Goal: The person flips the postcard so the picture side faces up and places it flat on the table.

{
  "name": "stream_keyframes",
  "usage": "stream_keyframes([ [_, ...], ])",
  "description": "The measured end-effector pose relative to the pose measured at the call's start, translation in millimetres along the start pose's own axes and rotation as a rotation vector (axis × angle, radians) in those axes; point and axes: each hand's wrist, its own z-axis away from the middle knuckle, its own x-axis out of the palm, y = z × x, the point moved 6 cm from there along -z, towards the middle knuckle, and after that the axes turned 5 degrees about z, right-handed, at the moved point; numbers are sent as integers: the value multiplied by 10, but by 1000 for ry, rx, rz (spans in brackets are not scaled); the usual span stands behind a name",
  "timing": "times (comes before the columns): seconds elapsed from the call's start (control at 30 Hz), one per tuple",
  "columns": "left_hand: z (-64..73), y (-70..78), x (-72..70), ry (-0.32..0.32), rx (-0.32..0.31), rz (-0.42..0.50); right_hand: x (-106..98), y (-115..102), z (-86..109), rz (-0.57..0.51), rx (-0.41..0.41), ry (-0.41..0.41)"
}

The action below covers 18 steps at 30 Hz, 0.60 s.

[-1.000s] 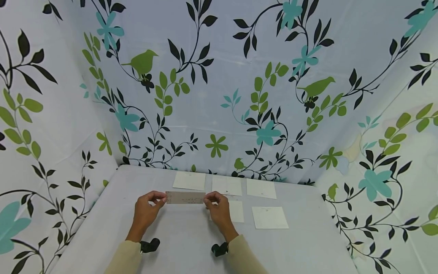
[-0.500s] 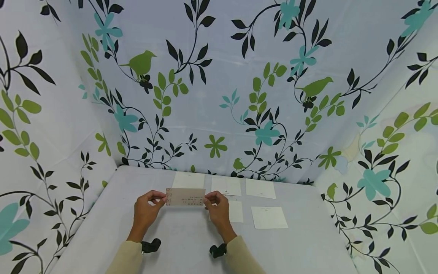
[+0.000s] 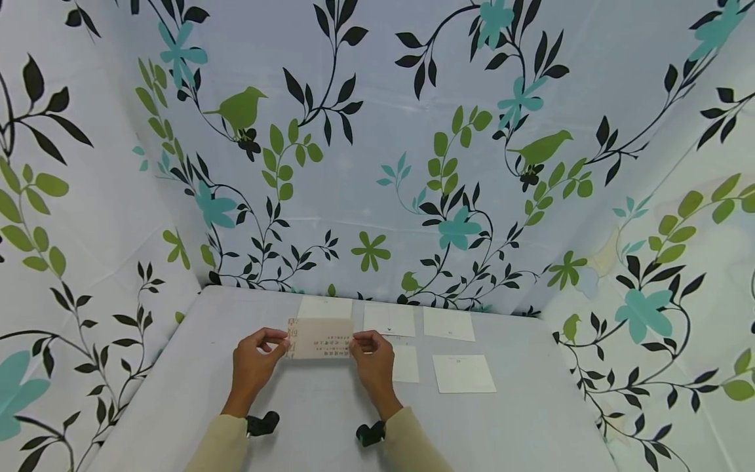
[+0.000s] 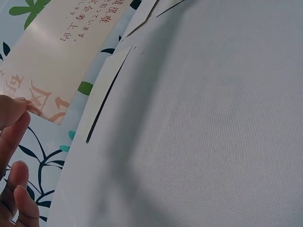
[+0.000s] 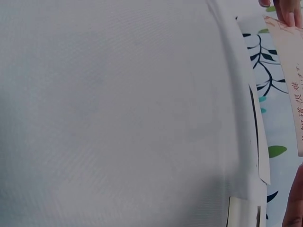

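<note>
A pale pinkish card (image 3: 320,339) with printed red characters is held up above the table between both hands. My left hand (image 3: 255,368) pinches its left edge between thumb and finger; in the left wrist view the fingertips (image 4: 16,109) grip a corner beside large orange characters on the card (image 4: 61,52). My right hand (image 3: 374,368) pinches the opposite edge. In the right wrist view the card (image 5: 291,71) stands at the right border, and only part of the right hand (image 5: 294,201) shows below it.
Several cream cards lie on the white table (image 3: 318,419): one at back left (image 3: 326,307), a back middle card (image 3: 389,320), a back right card (image 3: 449,324), a front right card (image 3: 464,374), and one partly behind the right hand (image 3: 407,364). Leaf-patterned cloth (image 3: 330,164) surrounds the table.
The card has tilted from a narrow, nearly edge-on strip to show more of its printed face. Both hands keep their pinch and stay nearly in place.
</note>
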Motion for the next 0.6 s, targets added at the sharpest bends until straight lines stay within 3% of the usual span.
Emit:
stream_keyframes([
  [0.23, -1, -47, 19, -21, -13, -6, -2, -9, 27, 32, 15, 23],
  [0.6, -1, -182, 74, -48, -48, -102, 49, 21, 49, 57, 23, 15],
])
